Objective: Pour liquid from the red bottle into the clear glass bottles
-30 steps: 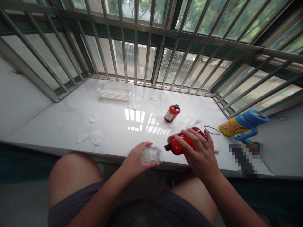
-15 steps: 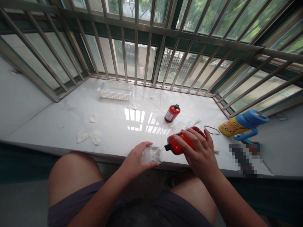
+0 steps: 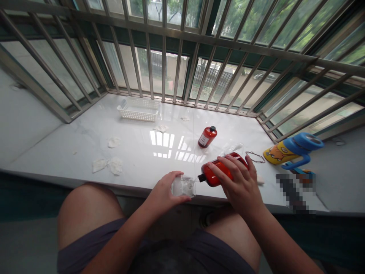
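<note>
My left hand (image 3: 167,192) is wrapped around a small clear glass bottle (image 3: 184,187), whose mouth faces right at the sill's front edge. My right hand (image 3: 238,177) grips a large red-brown bottle (image 3: 213,174) tipped toward the left. From its black neck a thin clear stream runs to the mouth of the glass bottle. Clear liquid shows in the glass bottle. A smaller red bottle (image 3: 208,137) with a black cap and a white label stands behind my right hand.
On the white sill (image 3: 142,152) sit a white plastic basket (image 3: 138,112) and several crumpled tissues (image 3: 115,166). To the right are a wire loop (image 3: 256,156), a blue and yellow tumbler (image 3: 291,148) and a blurred dark object (image 3: 293,194). Metal bars (image 3: 164,68) line the window.
Both hands keep their places, with the red-brown bottle tipped at the glass bottle and the stream still running. Nothing else on the sill has visibly moved.
</note>
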Tool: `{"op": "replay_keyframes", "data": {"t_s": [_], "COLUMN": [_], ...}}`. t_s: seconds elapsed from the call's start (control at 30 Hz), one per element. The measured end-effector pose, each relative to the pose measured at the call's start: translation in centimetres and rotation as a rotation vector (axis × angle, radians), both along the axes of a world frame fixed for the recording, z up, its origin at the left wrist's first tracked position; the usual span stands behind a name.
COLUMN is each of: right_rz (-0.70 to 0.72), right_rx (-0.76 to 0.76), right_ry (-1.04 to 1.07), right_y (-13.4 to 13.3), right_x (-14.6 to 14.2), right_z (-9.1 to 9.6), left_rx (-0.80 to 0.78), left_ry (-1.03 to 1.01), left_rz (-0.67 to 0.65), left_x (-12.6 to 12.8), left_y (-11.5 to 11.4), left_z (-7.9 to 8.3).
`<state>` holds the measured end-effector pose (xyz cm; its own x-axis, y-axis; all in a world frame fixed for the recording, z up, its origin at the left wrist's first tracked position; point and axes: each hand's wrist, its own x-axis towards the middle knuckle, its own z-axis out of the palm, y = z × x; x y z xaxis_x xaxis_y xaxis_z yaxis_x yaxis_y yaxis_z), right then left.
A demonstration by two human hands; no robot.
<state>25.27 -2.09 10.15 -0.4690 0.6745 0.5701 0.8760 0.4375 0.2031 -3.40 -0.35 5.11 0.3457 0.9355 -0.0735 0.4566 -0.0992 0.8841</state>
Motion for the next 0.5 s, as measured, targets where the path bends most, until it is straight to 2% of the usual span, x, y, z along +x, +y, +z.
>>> {"op": "replay_keyframes", "data": {"t_s": [0.5], "right_rz": [0.01], "right_rx": [-0.006], "right_ry": [-0.018], "right_y": [-0.13], "right_x": [-0.41], "right_z": [0.29], "left_rx": [0.035], "left_ry": [-0.001], "left_rz": [0.003], "left_x": [0.0], "left_y": [-0.03], "left_z": [-0.4]}}
